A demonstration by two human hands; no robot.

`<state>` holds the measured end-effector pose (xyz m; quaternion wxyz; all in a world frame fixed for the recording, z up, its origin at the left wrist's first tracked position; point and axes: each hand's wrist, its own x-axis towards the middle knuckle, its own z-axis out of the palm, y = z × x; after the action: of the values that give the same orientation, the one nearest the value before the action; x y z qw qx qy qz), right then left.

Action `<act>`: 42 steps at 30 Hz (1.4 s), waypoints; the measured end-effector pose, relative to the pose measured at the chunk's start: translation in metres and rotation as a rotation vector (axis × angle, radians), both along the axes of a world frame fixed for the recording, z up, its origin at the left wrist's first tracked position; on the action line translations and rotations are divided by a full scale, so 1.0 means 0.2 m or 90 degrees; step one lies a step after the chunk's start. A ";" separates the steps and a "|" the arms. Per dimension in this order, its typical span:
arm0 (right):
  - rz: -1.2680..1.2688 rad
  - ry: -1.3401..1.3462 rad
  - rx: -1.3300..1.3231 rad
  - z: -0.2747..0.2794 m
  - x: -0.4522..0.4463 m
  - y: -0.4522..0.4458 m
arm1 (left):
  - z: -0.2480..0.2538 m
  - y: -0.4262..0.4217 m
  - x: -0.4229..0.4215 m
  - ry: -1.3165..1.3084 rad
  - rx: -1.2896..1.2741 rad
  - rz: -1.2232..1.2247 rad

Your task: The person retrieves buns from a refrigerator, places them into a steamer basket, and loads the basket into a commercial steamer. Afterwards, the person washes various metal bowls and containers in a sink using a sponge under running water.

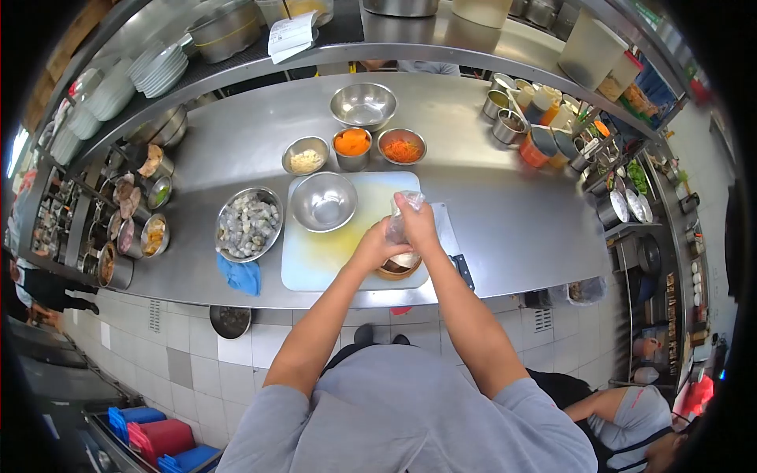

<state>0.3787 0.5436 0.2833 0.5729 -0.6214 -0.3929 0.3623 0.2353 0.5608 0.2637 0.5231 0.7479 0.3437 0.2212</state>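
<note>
Both my hands are closed round a clear plastic bag (pixel 408 201) with something white at its lower end. My right hand (pixel 419 226) grips its upper part, and my left hand (pixel 377 246) wraps its lower side. Directly below is a round brown container (pixel 398 272), partly hidden by my hands. It stands on a white cutting board (pixel 303 264) with a yellowish stain. An empty steel bowl (pixel 324 202) rests on the board, left of my hands. Beyond my right forearm lies a cleaver with a black handle (pixel 462 272).
Left of the board are a bowl of raw shrimp (pixel 249 223) and a blue cloth (pixel 239 274). Behind it stand bowls of chopped garlic (pixel 305 162), orange pieces (pixel 352 143), orange shreds (pixel 402 150) and an empty bowl (pixel 363 106). Another person (pixel 631 422) is at the lower right.
</note>
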 end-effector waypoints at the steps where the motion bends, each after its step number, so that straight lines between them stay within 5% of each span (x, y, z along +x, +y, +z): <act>1: -0.016 0.104 0.015 0.04 0.01 0.01 | -0.02 0.01 0.00 -0.003 -0.002 -0.005; 4: 0.003 0.248 0.093 0.13 0.14 0.02 | -0.07 0.01 -0.04 -0.119 0.046 0.067; 6: 0.036 0.287 0.156 0.18 0.31 -0.08 | -0.06 0.04 -0.11 -0.277 -0.117 0.034; 9: 0.134 0.176 -0.006 0.24 0.39 -0.26 | 0.03 0.11 -0.26 -0.065 0.048 -0.075; 10: 0.209 0.028 -0.052 0.21 0.32 -0.33 | 0.06 0.12 -0.30 0.077 0.104 -0.167; 13: 0.360 -0.373 -0.164 0.04 0.13 -0.41 | 0.04 0.19 -0.29 0.050 0.196 -0.259; 16: 0.281 -0.483 -0.263 0.02 -0.05 -0.43 | 0.14 0.18 -0.25 0.125 0.174 -0.312; 21: 0.218 -0.446 -0.324 0.09 -0.09 -0.45 | 0.17 0.17 -0.19 0.239 0.167 -0.343; 23: 0.200 -0.406 -0.313 0.03 -0.04 -0.48 | 0.16 0.17 -0.18 0.182 0.210 -0.305; 25: 0.150 -0.322 -0.091 -0.11 0.02 -0.52 | 0.14 0.18 -0.16 0.158 0.210 -0.298; 29: 0.131 -0.294 -0.088 -0.18 -0.01 -0.57 | 0.13 0.16 -0.10 0.166 0.266 -0.314; 30: 0.128 -0.298 -0.082 -0.18 -0.02 -0.57 | 0.11 0.17 -0.09 0.050 0.298 -0.306; 33: 0.098 -0.282 -0.064 -0.17 -0.04 -0.59 | 0.13 0.15 -0.10 0.075 0.223 -0.285; 35: 0.082 -0.256 -0.044 -0.20 -0.04 -0.61 | 0.14 0.12 -0.11 0.213 0.336 -0.341; 38: 0.084 -0.236 -0.023 -0.24 -0.05 -0.61 | 0.16 0.04 -0.11 0.206 0.409 -0.269; 42: 0.063 -0.131 -0.041 -0.19 -0.07 -0.63 | 0.15 0.05 -0.11 0.265 0.304 -0.258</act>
<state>0.3643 0.4179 0.2449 0.4909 -0.6531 -0.4681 0.3367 0.2124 0.5710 0.2935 0.2861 0.9306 0.2264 0.0306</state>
